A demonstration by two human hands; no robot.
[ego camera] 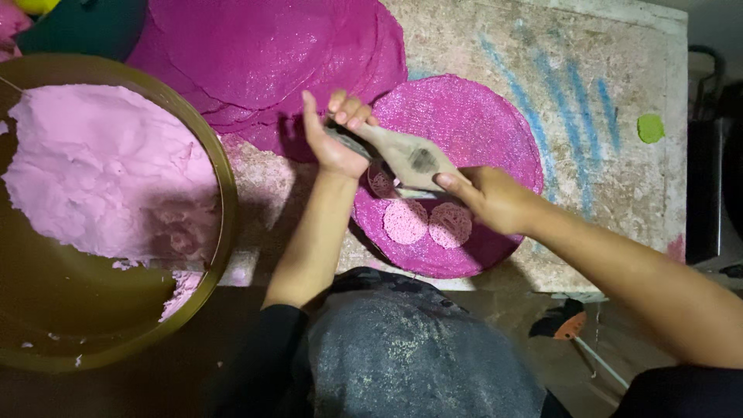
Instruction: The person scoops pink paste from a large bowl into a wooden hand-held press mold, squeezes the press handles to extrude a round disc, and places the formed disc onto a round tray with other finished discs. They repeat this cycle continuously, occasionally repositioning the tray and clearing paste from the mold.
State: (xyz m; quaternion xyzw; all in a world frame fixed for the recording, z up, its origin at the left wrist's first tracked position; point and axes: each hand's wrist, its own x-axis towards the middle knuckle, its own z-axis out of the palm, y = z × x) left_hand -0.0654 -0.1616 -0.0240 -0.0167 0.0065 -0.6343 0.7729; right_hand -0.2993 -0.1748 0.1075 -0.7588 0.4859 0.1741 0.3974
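Observation:
My left hand (334, 138) and my right hand (489, 198) together hold a flat, leaf-shaped wooden tool (410, 159) over a round magenta mat (480, 124). The left hand grips its narrow end, the right its wide end. Two small pink lacy discs (428, 223) lie on the mat's near part, just under the tool. A third disc (381, 182) is partly hidden beneath the tool.
A big olive basin (220, 193) with pale pink dough (108, 170) stands at the left. A stack of magenta round sheets (271, 54) lies at the back. The stone slab (619, 170) carries blue streaks and a green dab (650, 128). An orange-handled tool (571, 327) lies below.

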